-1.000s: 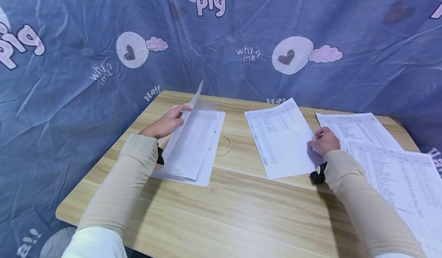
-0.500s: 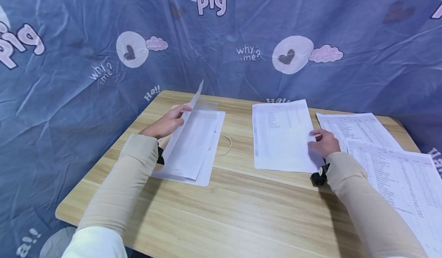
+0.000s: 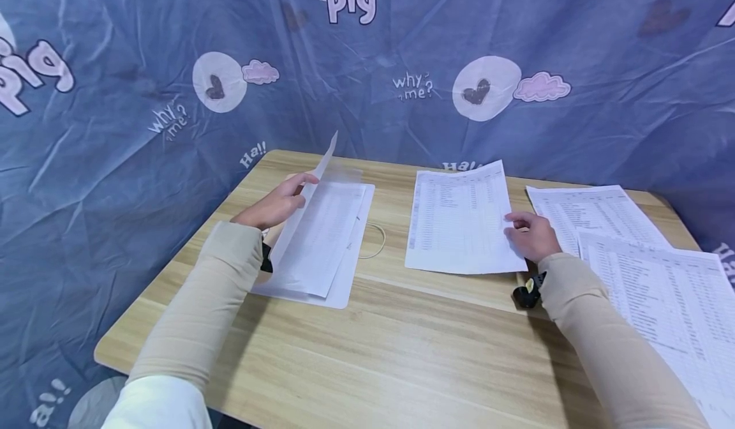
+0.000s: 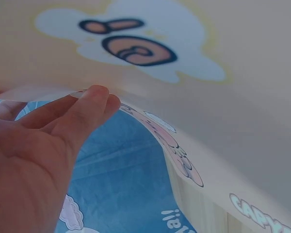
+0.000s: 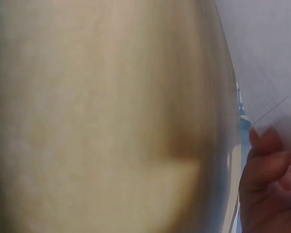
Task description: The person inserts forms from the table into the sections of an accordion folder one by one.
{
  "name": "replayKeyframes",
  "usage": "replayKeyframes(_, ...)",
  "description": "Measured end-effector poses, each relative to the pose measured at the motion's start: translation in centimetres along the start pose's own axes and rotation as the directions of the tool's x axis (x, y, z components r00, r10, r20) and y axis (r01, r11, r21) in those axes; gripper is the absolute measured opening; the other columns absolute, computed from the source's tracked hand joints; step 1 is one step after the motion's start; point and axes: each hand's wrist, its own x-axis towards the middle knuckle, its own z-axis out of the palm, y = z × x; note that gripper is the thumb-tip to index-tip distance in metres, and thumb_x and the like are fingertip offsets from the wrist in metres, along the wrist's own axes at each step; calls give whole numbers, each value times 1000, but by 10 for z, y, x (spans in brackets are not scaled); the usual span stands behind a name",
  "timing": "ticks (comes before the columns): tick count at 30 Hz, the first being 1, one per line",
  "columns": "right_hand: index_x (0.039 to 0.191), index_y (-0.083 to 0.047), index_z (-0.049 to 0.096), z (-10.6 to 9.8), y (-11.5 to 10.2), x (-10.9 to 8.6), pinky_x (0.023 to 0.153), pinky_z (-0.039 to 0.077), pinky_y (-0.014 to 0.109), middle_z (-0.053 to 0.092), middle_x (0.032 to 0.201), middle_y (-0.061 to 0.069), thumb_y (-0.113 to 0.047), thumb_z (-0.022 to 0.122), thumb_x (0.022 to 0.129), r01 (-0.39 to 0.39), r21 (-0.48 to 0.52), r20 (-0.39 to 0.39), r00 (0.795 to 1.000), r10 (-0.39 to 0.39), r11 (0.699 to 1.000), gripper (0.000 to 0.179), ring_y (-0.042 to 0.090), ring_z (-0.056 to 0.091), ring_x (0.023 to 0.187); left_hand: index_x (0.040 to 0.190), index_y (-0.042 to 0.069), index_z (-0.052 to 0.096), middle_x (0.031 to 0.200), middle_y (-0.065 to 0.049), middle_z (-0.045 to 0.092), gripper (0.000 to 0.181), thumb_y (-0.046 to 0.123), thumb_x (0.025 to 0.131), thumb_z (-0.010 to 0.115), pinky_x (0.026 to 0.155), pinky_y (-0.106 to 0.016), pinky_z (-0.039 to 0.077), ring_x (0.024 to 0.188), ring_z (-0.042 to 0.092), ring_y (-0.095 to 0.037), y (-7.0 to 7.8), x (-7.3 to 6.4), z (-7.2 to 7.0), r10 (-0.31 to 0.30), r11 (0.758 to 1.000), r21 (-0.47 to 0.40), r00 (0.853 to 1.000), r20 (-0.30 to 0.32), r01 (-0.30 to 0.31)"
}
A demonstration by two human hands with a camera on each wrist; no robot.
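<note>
A folder lies on the left of the table, its white back part [image 3: 342,292] flat beneath printed sheets [image 3: 330,237]. My left hand [image 3: 277,200] holds the folder's front cover [image 3: 295,221] raised at a steep tilt, pinched at the edge between thumb and fingers. Cartoon prints show on that cover [image 4: 194,111] in the left wrist view. With thumb and fingers my right hand [image 3: 533,234] pinches the right edge of a printed table sheet [image 3: 459,225], which is lifted and slightly bowed. Part of the right hand [image 5: 269,179] appears at the lower right of the right wrist view.
Further printed sheets [image 3: 660,301] overlap on the table's right, partly under my right forearm. A thin cream loop [image 3: 383,240] sticks out from the folder's right edge. The wooden table [image 3: 402,352] ends at a blue printed cloth [image 3: 402,122] behind and left.
The sheet in my right hand has turned, shifting right and then back left, and its lower edge has risen. My left hand and the raised cover have stayed put.
</note>
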Motion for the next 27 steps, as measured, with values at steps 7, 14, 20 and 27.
replayKeyframes(7,122,4,57,4,-3,-1,87,41,46,54,110,25,-11,52,93,24,64,-48,999,-20,998,34,39,50,108,142,5,31,153,-16,18,49,1,93,29,111,-52,22,144,10,-33,2,0,-2,-2,1000,4,1000,9,2)
replayKeyframes(14,121,6,58,8,-6,-1,87,43,41,57,106,24,-11,52,94,78,91,-99,993,-69,993,33,33,53,103,141,4,31,153,-15,20,48,1,93,29,111,-51,22,144,12,-32,2,0,-2,7,1000,10,1000,-1,-7)
replayKeyframes(20,124,1,59,8,-7,-1,79,42,19,58,110,20,-17,52,95,45,116,-105,994,-33,992,35,14,51,96,140,3,33,152,-16,23,48,1,92,30,112,-49,22,143,15,-32,4,1,-2,25,1000,20,1000,-18,-25)
replayKeyframes(27,124,1,59,9,-7,0,73,39,8,58,108,17,-22,54,95,52,170,-111,993,-33,984,37,-6,46,86,140,4,33,153,-15,21,48,1,93,30,112,-50,22,143,13,-32,2,0,-2,11,1000,16,1000,-11,-11)
